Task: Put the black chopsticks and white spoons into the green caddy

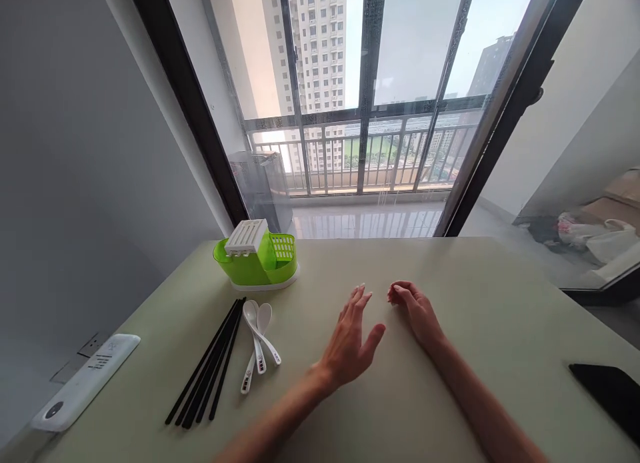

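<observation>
My left hand (350,336) hovers over the middle of the pale green table (450,383), fingers stretched out and apart, holding nothing. My right hand (417,310) rests on the table just to its right, fingers curled loosely inward with nothing visible in them. Left of my hands lie two white spoons (257,340), crossed, and a bundle of several black chopsticks (210,366). Behind them stands a green cutlery holder (255,263) with a white slotted lid.
A white power strip (83,383) lies at the table's left edge by a wall socket. A black phone (607,393) sits at the right edge. Beyond the table are a glass sliding door, a balcony railing and bags on the floor at right.
</observation>
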